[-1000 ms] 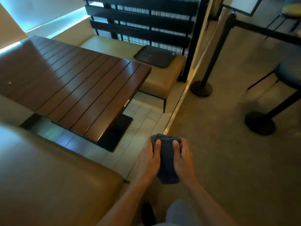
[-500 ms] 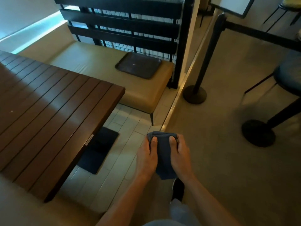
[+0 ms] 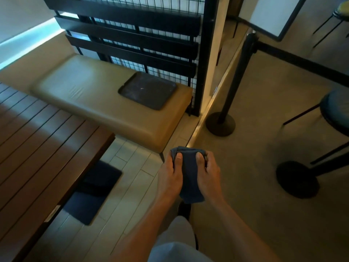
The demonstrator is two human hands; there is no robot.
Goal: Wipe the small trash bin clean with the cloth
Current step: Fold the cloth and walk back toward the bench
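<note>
A folded dark blue cloth [image 3: 189,174] hangs in front of me at waist height. My left hand [image 3: 170,176] grips its left edge and my right hand [image 3: 208,173] grips its right edge, thumbs on top. No trash bin is in view.
A tan bench [image 3: 105,103] with a dark tray [image 3: 148,89] on it stands ahead, backed by a black slatted screen [image 3: 136,44]. A brown slatted table [image 3: 37,148] is at the left. A black barrier post [image 3: 221,121] and stool bases [image 3: 297,179] stand on the grey floor to the right.
The view has advanced toward the bench and swung right; the table slid to the left. Both hands still hold the cloth the same way.
</note>
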